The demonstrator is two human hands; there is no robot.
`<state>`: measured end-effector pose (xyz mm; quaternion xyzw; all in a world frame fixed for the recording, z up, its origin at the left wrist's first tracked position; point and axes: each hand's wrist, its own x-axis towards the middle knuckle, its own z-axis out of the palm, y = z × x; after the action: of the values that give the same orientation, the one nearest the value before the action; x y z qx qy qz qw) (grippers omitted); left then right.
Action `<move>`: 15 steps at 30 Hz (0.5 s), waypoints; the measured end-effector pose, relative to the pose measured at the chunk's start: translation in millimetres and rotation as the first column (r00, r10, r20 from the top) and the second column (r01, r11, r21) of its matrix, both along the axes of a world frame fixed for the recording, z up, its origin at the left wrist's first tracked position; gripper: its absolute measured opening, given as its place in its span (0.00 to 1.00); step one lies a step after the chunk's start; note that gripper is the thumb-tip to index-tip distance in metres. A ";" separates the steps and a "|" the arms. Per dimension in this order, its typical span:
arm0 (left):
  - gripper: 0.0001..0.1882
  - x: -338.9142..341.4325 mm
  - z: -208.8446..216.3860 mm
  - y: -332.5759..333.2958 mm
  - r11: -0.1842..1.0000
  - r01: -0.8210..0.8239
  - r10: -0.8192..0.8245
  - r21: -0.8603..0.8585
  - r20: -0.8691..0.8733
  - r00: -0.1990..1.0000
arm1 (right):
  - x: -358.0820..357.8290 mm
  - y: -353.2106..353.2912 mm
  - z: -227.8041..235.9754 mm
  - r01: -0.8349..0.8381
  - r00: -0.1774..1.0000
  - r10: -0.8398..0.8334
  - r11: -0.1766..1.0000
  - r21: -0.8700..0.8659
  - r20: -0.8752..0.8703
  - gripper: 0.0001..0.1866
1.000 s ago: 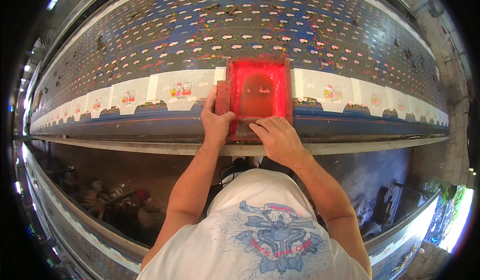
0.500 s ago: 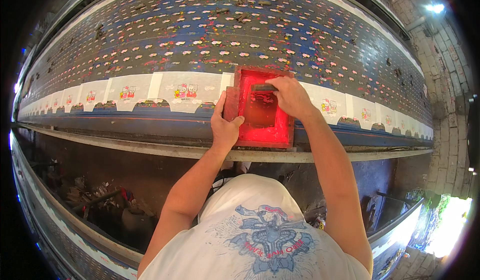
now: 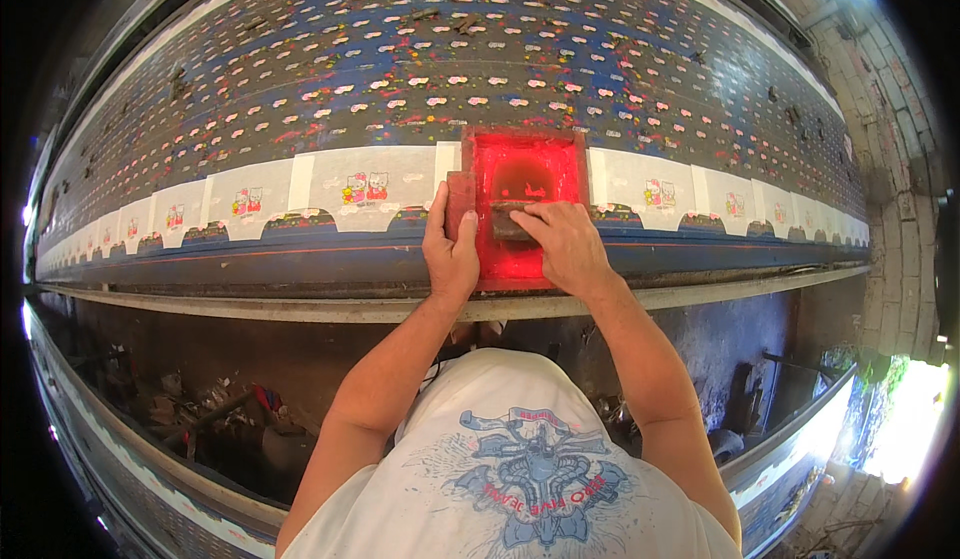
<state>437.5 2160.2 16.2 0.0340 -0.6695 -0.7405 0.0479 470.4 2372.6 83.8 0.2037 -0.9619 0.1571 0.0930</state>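
A red-stained screen printing frame (image 3: 582,164) lies over a white fabric piece at the table's near edge, its mesh wet with red ink (image 3: 490,169). My left hand (image 3: 452,251) grips the wooden block (image 3: 461,199) on the frame's left side, thumb on the near face. Inside the frame, my right hand (image 3: 568,245) holds a dark squeegee (image 3: 515,221) flat across the mesh, about midway down. Above the squeegee, part of the printed figure shows through the mesh. White fabric pieces with printed cartoon figures (image 3: 365,191) run in a row to both sides.
The long printing table (image 3: 300,109) is covered with repeated small ink marks. Several dark scraps (image 3: 465,24) lie on its far part. A rail (image 3: 250,304) borders the near edge. Debris (image 3: 215,419) lies below on the left, and a second table (image 3: 120,459) stands behind me.
My right hand has drawn the squeegee toward me, from the upper part of the mesh to its middle. My left hand stays on the frame's block.
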 end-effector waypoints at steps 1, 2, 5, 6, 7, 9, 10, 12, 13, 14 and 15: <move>0.38 -0.9 -1.1 0.3 1.000 -0.004 0.004 0.009 0.001 1.000 | 9.0 -2.9 0.8 -0.004 1.000 0.004 1.000 -0.015 0.009 0.32; 0.37 -0.1 -2.2 0.1 1.000 -0.009 0.009 0.017 0.002 1.000 | 17.6 -5.7 2.3 -0.008 1.000 0.008 0.999 -0.031 0.018 0.32; 0.40 1.7 10.7 -0.3 0.999 0.033 -0.033 -0.012 0.028 0.999 | 40.3 -11.0 5.3 -0.017 1.000 0.018 0.998 -0.057 0.014 0.33; 0.41 1.6 10.4 -0.5 0.997 0.030 -0.030 -0.067 0.000 1.000 | 46.5 -13.4 6.4 -0.016 1.000 0.017 0.998 -0.065 0.019 0.33; 0.42 1.9 9.7 -1.1 0.992 0.026 -0.029 -0.121 -0.028 0.999 | 51.8 -14.9 8.1 -0.015 1.000 0.017 0.997 -0.074 0.024 0.33; 0.45 2.2 9.0 -1.5 0.984 0.014 -0.024 -0.179 -0.052 0.998 | 59.3 -14.6 13.6 -0.016 0.995 0.023 0.997 -0.076 0.093 0.30; 0.46 2.2 9.0 -1.3 0.983 0.010 -0.019 -0.184 -0.047 0.999 | 61.8 -14.4 15.7 -0.018 0.991 0.027 0.997 -0.075 0.131 0.29; 0.48 1.1 6.6 -1.3 0.976 -0.002 -0.009 -0.217 -0.053 0.999 | 68.0 -12.7 18.8 -0.012 0.983 0.033 0.993 -0.117 0.181 0.26; 0.49 -0.1 3.9 -1.4 0.970 -0.011 -0.005 -0.243 -0.064 0.998 | 72.1 -10.6 20.3 -0.004 0.981 0.035 0.987 -0.160 0.192 0.26; 0.49 -0.8 1.6 -1.8 0.963 -0.020 0.000 -0.269 -0.075 0.997 | 76.6 -8.0 21.4 0.004 0.978 0.038 0.979 -0.203 0.203 0.26; 0.49 -1.8 3.2 -2.5 0.962 -0.016 -0.001 -0.273 -0.065 0.998 | 80.8 -5.0 20.3 0.061 0.988 -0.027 0.972 -0.227 0.150 0.26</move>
<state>435.7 2157.7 19.4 0.0059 -0.7631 -0.6417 0.0764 551.2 2367.7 104.1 0.1583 -0.9456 0.2801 0.0489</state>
